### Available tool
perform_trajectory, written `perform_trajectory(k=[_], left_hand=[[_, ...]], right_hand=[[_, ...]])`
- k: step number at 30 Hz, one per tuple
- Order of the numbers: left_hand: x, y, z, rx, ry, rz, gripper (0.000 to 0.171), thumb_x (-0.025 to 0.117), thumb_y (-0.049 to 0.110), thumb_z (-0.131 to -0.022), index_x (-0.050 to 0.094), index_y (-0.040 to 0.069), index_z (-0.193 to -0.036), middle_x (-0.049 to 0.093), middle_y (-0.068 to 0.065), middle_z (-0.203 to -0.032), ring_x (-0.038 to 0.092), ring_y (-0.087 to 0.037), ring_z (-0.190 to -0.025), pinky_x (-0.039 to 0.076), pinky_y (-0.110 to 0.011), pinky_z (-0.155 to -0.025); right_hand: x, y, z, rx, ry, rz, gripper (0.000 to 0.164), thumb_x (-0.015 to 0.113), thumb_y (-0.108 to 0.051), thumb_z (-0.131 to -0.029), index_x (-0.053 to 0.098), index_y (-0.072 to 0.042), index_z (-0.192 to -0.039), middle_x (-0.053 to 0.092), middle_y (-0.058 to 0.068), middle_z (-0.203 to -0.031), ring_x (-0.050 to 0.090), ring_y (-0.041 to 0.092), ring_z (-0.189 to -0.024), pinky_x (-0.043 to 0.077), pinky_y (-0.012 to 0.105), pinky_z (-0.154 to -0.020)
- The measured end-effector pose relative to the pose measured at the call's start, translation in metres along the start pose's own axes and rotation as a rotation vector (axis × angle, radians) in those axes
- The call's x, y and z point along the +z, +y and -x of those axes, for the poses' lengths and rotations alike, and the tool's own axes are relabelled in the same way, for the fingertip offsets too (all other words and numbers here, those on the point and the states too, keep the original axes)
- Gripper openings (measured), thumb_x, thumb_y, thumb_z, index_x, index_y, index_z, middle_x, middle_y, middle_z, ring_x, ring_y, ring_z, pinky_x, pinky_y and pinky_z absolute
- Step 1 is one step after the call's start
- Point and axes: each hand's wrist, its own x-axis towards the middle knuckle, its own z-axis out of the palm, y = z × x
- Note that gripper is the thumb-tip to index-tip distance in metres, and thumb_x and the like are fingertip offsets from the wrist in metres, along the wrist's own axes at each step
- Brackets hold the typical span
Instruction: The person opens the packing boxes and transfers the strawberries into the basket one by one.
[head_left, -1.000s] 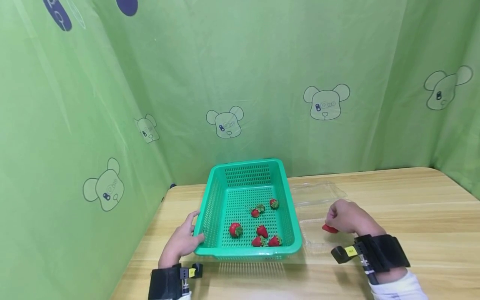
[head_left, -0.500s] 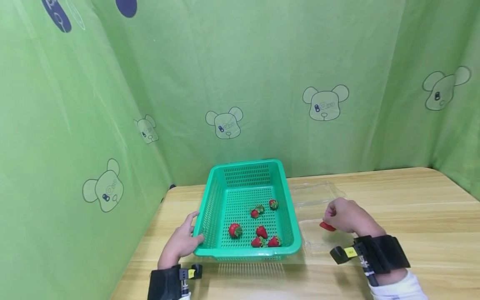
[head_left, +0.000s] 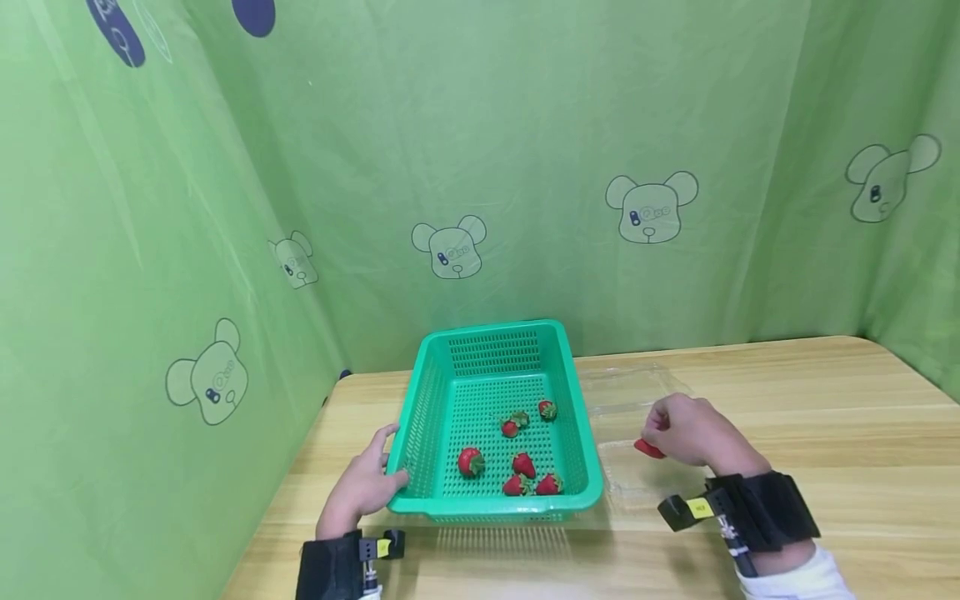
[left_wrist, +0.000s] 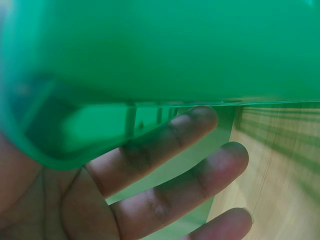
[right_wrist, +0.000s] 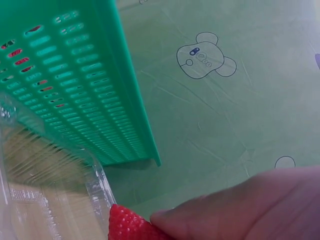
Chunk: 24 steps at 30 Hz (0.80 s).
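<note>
A green plastic basket (head_left: pixel 495 503) stands on the table with several strawberries (head_left: pixel 522 464) on its floor. My left hand (head_left: pixel 365 482) holds its near left corner, thumb over the rim and fingers along the outside; the left wrist view shows those fingers (left_wrist: pixel 182 187) below the green rim (left_wrist: pixel 165 60). To the right of the basket, my right hand (head_left: pixel 696 432) pinches a red strawberry (head_left: pixel 648 449) over a clear plastic clamshell box (head_left: pixel 626 477). In the right wrist view this strawberry (right_wrist: pixel 129 224) is partly cut off by the frame, its leafy end unseen.
The clamshell's lid (head_left: pixel 637 383) lies spread toward the back. A wooden table (head_left: pixel 817 400) extends to the right, its rear edge against a green curtain (head_left: pixel 540 167) with printed bear heads. The basket's perforated right wall (right_wrist: pixel 75 85) rises beside the box.
My right hand has shifted slightly left and away from me with the strawberry, closer to the basket. My left hand and the basket stay where they were.
</note>
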Motion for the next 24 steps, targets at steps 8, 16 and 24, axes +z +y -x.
perform_trajectory(k=[8,16,24], left_hand=[[0.002,-0.003,-0.002,-0.011,0.004,-0.006,0.07,0.059,0.006,-0.085,0.025,0.011,-0.147,0.051,-0.036,-0.128,0.056,-0.04,-0.109,0.05,-0.049,-0.079],[0.001,-0.002,-0.002,-0.015,0.002,-0.008,0.07,0.059,0.006,-0.085,0.026,0.011,-0.146,0.053,-0.035,-0.127,0.057,-0.039,-0.107,0.051,-0.048,-0.078],[0.0,-0.001,-0.002,-0.007,-0.008,-0.001,0.071,0.059,0.006,-0.084,0.025,0.01,-0.146,0.054,-0.035,-0.126,0.06,-0.035,-0.103,0.052,-0.045,-0.075]], right_hand=[[-0.001,-0.005,0.001,-0.015,0.02,0.007,0.008,0.062,-0.012,-0.084,0.062,-0.009,-0.077,0.058,0.003,-0.068,0.048,0.019,-0.061,0.038,0.03,-0.052],[-0.002,-0.01,0.001,-0.031,0.041,0.01,0.009,0.063,-0.013,-0.085,0.063,-0.008,-0.077,0.059,0.003,-0.069,0.048,0.019,-0.061,0.038,0.031,-0.052],[-0.002,-0.015,0.003,-0.035,0.043,0.003,0.007,0.064,-0.012,-0.084,0.063,-0.008,-0.079,0.06,0.004,-0.072,0.05,0.02,-0.064,0.04,0.032,-0.054]])
